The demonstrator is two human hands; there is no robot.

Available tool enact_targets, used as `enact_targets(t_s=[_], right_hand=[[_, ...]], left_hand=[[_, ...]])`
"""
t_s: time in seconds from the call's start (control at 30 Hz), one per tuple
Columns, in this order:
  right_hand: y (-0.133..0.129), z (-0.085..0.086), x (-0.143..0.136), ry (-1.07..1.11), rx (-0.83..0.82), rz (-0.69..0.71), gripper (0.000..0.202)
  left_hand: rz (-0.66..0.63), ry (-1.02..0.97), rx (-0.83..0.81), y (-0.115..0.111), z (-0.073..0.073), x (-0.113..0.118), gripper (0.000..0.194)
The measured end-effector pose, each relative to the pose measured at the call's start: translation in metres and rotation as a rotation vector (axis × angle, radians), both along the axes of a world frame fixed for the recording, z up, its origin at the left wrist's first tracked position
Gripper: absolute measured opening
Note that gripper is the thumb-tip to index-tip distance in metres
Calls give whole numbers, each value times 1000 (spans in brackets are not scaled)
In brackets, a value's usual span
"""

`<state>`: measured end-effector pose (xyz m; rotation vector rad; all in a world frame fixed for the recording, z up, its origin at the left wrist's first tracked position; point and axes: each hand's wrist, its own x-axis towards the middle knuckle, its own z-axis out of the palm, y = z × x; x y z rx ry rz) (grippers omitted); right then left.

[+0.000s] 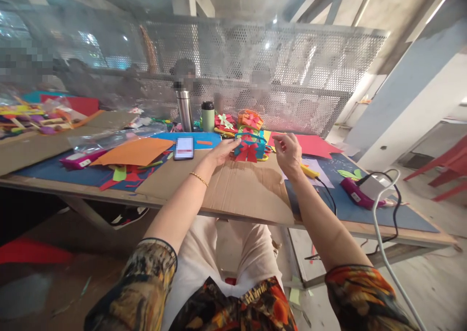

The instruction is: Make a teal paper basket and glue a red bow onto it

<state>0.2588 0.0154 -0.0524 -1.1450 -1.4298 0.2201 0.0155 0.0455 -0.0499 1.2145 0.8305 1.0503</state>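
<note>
My left hand [223, 152] grips the side of a small blue foam basket [260, 146] with a large red bow on its front and a blue handle on top. The basket is just above or on the brown cardboard sheet [233, 190]; I cannot tell which. To its right and apart from it, my right hand [289, 152] is raised with thumb and fingertips pinched together. Anything between those fingertips is too small to make out. Beneath my right wrist lies a yellow hot glue gun [309, 170] with a black cord.
A phone [184, 148], steel flask [184, 110] and green bottle [207, 117] stand or lie behind the cardboard. Orange foam sheets [136, 151] lie left, red ones [315, 145] right. A purple power strip [359, 192] with cables sits at right. A perforated metal screen [292, 73] borders the back.
</note>
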Motion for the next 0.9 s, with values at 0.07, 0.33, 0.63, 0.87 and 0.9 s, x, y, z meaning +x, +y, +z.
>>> enact_targets(t_s=[0.07,0.33,0.63,0.87,0.9], right_hand=[[0,-2,0,-259,172,29,21],[-1,-11,-9,-684,248,102,39],[-3,-11,-13,-687,204,157,35],[2,-13,-12,-674,185,171,40],[2,-13,-12,-673,184,167,40]], left_hand=[[-15,39,-6,-3,-1,2,30],[-45,132,-7,-11,2,8,29],[-32,156,3,-13,4,9,28],[-27,163,5,-11,2,9,29],[-28,162,5,-11,2,9,30]])
